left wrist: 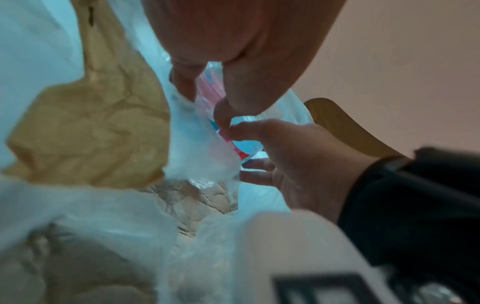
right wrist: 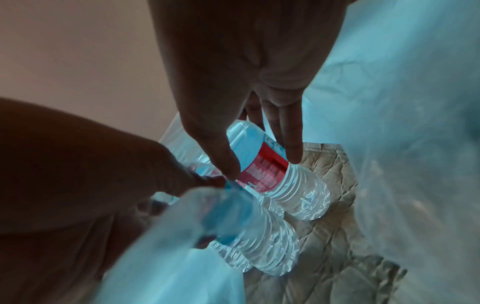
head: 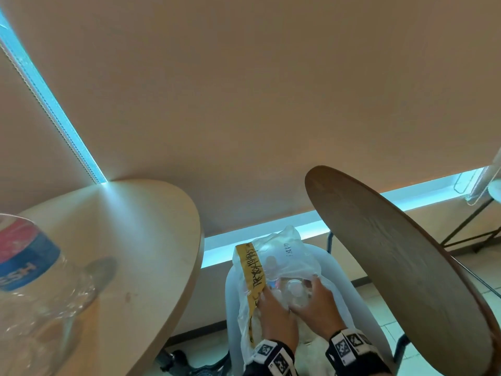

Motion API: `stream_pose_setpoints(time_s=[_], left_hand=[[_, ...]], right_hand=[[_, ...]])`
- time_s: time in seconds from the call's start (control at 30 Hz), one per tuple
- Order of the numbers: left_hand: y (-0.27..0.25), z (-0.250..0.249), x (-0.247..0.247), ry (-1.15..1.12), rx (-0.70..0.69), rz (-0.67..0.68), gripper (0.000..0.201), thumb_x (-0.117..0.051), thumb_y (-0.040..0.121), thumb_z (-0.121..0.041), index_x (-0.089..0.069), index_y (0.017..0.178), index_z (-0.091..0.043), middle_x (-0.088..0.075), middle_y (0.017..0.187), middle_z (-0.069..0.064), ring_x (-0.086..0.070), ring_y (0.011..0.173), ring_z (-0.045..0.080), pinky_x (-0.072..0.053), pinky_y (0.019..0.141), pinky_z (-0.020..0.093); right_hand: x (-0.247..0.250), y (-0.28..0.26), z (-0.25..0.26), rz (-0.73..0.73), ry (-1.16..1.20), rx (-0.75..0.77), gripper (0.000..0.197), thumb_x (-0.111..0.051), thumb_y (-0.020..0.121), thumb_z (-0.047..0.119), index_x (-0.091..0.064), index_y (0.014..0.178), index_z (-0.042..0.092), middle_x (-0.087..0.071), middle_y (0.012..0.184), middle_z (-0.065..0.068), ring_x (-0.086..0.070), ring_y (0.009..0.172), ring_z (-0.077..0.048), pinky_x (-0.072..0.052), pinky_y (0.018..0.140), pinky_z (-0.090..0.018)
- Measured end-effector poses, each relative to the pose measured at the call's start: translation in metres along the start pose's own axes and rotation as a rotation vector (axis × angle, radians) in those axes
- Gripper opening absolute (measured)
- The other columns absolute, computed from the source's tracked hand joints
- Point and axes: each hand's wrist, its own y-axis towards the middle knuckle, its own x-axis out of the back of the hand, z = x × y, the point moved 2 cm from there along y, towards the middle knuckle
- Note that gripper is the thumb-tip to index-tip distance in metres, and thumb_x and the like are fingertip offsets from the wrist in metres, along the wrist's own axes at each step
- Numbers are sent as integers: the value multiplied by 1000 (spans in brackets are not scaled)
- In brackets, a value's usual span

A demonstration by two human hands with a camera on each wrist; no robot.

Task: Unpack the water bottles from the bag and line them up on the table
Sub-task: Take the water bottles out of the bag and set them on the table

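Inside a clear plastic bag [head: 282,256] marked with a strip of yellow tape [head: 250,270], low in the centre of the head view, ribbed clear water bottles with red-and-blue labels lie close together. At the middle of the right wrist view, the right hand [right wrist: 233,82] reaches down over the upper bottle [right wrist: 275,174], thumb and fingers curled on either side of its label. Below and to the left of it lies a second bottle [right wrist: 259,236]. The left hand [left wrist: 233,51] pinches the edge of the bag's film at the mouth. Another bottle [head: 29,267] stands on the pale round table [head: 151,240] at the left of the frame.
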Motion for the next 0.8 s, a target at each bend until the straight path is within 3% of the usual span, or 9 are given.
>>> stream_pose_setpoints(time_s=[0.07,0.13,0.2,0.3,0.43,0.5,0.6,0.7,0.8], left_hand=[[-6,0,4,84,-74,52,67,-55,90,-8,-23,147,-20,-35,151,7,-39,136,23,-37,112,34],[-12,2,9,169,-163,73,62,-53,92,-18,-24,147,-20,-35,152,5,-41,136,21,-38,111,32],[-17,1,13,247,-203,91,65,-61,86,-23,-31,143,-25,-49,142,4,-50,127,19,-44,106,33],[-25,-11,34,310,-224,99,83,-83,64,-24,-40,135,-32,-65,121,1,-65,108,17,-54,92,26],[-58,-52,94,312,-360,198,61,-62,88,-30,-26,137,-32,-46,139,-5,-53,124,22,-43,106,39],[-78,-76,135,335,-403,177,54,-58,89,-38,-26,132,-37,-49,137,-8,-58,119,22,-46,102,37],[-107,-108,202,334,-440,140,56,-61,86,-50,-27,130,-44,-56,131,-16,-61,112,12,-46,98,28],[-130,-133,268,276,-456,11,51,-61,76,-61,-34,116,-45,-68,104,-16,-67,88,11,-56,81,30],[-148,-152,325,226,-475,-160,53,-64,67,-65,-38,110,-49,-71,90,-16,-70,71,11,-59,68,32]], right_hand=[[0,-11,-2,8,-79,56,65,-85,77,18,-55,134,17,-65,115,2,-61,110,-15,-48,89,-10],[1,-23,-4,4,-156,114,66,-84,79,18,-56,140,19,-66,134,0,-62,124,-16,-48,108,-23],[7,-34,2,31,-192,150,61,-82,82,20,-59,138,27,-62,141,-1,-58,128,-13,-44,115,-29],[24,-54,23,110,-253,159,45,-73,93,29,-61,112,68,-58,126,2,-57,127,-13,-43,111,-27],[62,-85,58,-52,-249,140,63,-84,76,41,-58,132,33,-73,106,7,-66,90,-17,-48,72,-21],[84,-100,86,-51,-255,238,63,-87,72,42,-61,128,30,-71,99,13,-66,87,-14,-53,73,-23],[115,-118,136,-84,-216,396,65,-89,68,42,-62,125,32,-72,110,11,-71,96,-17,-64,86,-37],[144,-140,202,-76,-145,551,54,-80,60,58,-53,107,54,-66,100,30,-72,85,0,-57,62,-4],[162,-150,260,-71,-6,649,48,-72,59,66,-60,103,51,-76,89,23,-69,92,11,-50,60,4]])
